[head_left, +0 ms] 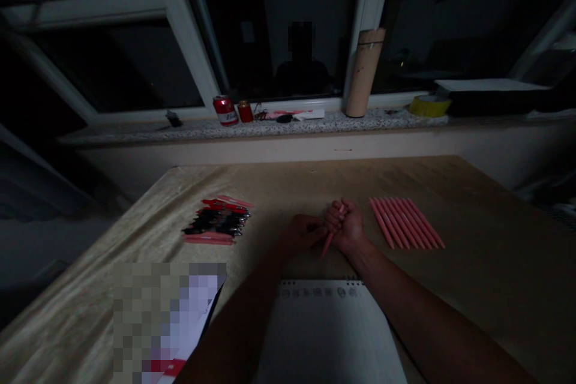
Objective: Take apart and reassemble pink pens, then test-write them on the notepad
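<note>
In the head view my right hand [346,225] is closed around a pink pen [327,246], which slants down with its lower end sticking out below the fist. My left hand [302,231] is close beside it, thumb and fingers drawn together at the pen and the right fingers. What the left fingertips pinch, if anything, is too small and dark to tell. To the right of my hands lies a neat row of pink pens [405,223], side by side. On the left is a pile of black, red and pink pens [218,222].
A spiral notebook [330,336] with small sketches along its top lies below my hands. At the lower left is a blurred-out, lit object [193,306]. The windowsill [193,130] holds a red can [225,110], a tall cylinder [365,75] and yellow tape [429,107].
</note>
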The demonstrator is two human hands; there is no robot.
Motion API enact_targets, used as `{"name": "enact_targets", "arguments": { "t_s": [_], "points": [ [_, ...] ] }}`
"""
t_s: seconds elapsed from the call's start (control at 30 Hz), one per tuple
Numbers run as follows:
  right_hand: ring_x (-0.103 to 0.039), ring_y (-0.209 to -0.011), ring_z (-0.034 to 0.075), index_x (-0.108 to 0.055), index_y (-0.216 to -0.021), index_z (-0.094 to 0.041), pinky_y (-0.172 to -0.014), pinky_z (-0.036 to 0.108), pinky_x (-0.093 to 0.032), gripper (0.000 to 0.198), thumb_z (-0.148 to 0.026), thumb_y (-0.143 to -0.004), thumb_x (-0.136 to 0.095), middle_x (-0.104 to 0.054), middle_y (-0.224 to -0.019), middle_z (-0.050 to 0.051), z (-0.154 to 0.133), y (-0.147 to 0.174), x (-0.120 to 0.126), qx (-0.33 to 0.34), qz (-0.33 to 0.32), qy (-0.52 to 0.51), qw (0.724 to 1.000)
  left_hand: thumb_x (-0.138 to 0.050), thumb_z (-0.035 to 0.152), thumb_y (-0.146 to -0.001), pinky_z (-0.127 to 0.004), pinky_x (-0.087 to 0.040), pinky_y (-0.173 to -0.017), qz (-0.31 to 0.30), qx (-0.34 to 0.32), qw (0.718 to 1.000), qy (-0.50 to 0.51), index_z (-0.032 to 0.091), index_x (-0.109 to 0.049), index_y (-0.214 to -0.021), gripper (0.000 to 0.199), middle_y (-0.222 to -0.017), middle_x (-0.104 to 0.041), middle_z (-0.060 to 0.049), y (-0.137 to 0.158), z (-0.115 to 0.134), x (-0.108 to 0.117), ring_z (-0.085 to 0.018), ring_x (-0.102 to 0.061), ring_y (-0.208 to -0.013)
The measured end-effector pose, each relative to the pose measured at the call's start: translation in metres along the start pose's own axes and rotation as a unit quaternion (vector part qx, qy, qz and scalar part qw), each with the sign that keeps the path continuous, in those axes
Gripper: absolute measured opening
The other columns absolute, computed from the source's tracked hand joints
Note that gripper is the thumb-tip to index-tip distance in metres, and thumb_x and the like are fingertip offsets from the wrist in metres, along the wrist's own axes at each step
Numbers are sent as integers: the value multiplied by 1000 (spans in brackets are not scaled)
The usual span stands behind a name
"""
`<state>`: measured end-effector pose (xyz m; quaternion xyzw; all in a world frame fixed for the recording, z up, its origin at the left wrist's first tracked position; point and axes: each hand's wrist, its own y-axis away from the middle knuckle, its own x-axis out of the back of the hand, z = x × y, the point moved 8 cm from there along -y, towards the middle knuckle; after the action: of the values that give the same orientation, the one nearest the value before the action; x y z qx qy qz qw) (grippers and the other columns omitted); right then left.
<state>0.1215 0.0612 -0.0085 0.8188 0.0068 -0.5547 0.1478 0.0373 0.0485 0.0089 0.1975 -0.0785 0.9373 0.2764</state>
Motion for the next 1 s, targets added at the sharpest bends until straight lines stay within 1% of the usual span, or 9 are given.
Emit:
{"name": "enact_targets", "arguments": {
  "t_s": [0.1,0.2,0.33,0.5,0.77,1.0],
  "points": [
    [-17,-28,7,-39,-55,-21,-27,18,-13,21,-25,-76,-39,-24,-36,-10,0,-1,1,-6,-2,-6,1000,-54,43,-80,-18,-32,-46,-9,-2,1000,10,10,-60,-66,37,-50,-50,1,0,-1,-2,-7,-46,-46],
    [-17,-28,7,-40,-57,-20,-27,18,-13,20,-23,-76,-38,-24,-36,-10,-2,-1,1,2,-8,-5,1000,-54,45,-79,-18,-35,-47,-21,-3,999,36,10,-60,-66,38,-52,-53,1,-1,0,-4,-8,-48,-47],
    [-18,-28,7,-38,-56,-21,-27,18,-15,26,-29,-81,-37,-24,-36,-10,-2,0,-1,-3,-19,-9,1000,-55,46,-78,-18,-34,-46,-10,-1,999,34,11,-59,-64,38,-50,-52,1,-1,1,-3,-8,-47,-46],
    [-18,-28,7,-34,-54,-21,-27,19,-15,32,-32,-84,-33,-23,-36,-9,-2,2,-3,-3,-19,-20,1000,-55,46,-77,-19,-36,-46,-14,3,998,57,11,-59,-67,37,-50,-53,1,-2,-1,-5,-8,-48,-45],
    [-18,-28,7,-36,-56,-21,-27,19,-16,28,-31,-81,-37,-24,-36,-10,-2,1,-1,-1,-27,-15,1000,-55,42,-78,-19,-35,-46,-13,-3,998,53,10,-60,-68,34,-51,-53,1,-2,-1,-3,-8,-48,-46],
    [-18,-27,7,-37,-55,-21,-27,19,-15,22,-23,-77,-37,-25,-36,-10,-3,-1,0,9,-15,-4,1000,-56,42,-76,-19,-36,-46,-5,10,999,43,10,-61,-68,33,-51,-55,0,-1,-1,-3,-9,-49,-46]
  ]
}}
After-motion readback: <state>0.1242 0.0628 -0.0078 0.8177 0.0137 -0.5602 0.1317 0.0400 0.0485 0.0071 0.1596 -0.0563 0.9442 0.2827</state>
